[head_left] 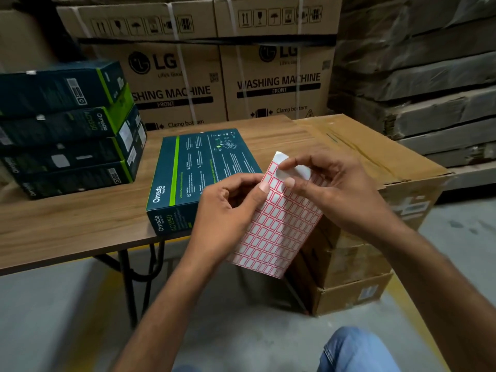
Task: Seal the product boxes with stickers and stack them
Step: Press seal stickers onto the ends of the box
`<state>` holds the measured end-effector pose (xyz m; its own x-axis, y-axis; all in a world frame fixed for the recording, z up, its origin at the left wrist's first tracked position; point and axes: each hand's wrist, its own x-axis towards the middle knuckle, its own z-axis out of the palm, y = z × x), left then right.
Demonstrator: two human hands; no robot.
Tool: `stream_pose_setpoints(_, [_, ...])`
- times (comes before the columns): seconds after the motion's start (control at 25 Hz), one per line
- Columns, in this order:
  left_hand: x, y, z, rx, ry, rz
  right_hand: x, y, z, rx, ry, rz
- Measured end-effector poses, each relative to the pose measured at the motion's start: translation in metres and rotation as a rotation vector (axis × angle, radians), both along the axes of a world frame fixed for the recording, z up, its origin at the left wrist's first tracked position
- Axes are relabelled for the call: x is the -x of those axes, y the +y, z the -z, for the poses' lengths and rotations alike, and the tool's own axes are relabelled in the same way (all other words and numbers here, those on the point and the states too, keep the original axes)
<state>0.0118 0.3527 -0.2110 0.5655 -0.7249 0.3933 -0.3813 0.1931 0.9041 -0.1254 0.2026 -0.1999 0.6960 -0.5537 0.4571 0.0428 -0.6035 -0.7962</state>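
Left hand (222, 210) grips sticker sheet (281, 226) — seemingly lengthwise away

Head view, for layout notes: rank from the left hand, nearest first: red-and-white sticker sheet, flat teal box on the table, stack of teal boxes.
1. Red-and-white sticker sheet, held in the left hand.
2. Flat teal box, just behind, on the table.
3. Stack of teal boxes, far left.

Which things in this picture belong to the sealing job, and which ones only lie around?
For the job:
- sticker sheet, held by the left hand, its top pinched by the right hand
- single box
- stack of boxes

Lying about:
- washing machine cartons
- brown cartons
- wrapped stacks
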Motion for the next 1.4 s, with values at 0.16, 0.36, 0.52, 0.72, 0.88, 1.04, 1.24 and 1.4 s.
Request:
stream_pose_setpoints(0.16, [-0.001,0.001,0.001,-0.002,0.022,-0.008,-0.003,0.002,0.005,0.041,-0.021,0.019])
stream_pose_setpoints(0.36, [-0.001,0.004,-0.002,-0.018,0.065,0.009,-0.009,0.007,0.009,0.167,-0.045,0.079])
stream_pose_setpoints(0.52, [0.000,0.006,-0.004,-0.008,0.036,0.020,-0.012,0.006,0.012,0.292,-0.103,0.129])
stream_pose_setpoints(0.72, [-0.001,0.009,-0.004,0.019,-0.028,0.023,-0.011,0.007,0.013,0.421,-0.167,0.129])
stream_pose_setpoints(0.88, [-0.002,0.007,-0.004,0.032,-0.101,-0.007,-0.011,0.009,0.011,0.523,-0.170,0.152])
stream_pose_setpoints(1.04, [-0.004,0.006,-0.006,0.036,-0.193,-0.047,-0.009,0.010,0.008,0.567,-0.147,0.152])
stream_pose_setpoints(1.24, [-0.008,0.008,-0.003,0.005,-0.290,-0.069,-0.009,0.010,0.009,0.589,-0.124,0.126])
stream_pose_setpoints(1.4, [-0.008,0.013,-0.004,-0.018,-0.268,-0.010,-0.008,0.010,0.005,0.458,-0.124,0.138])
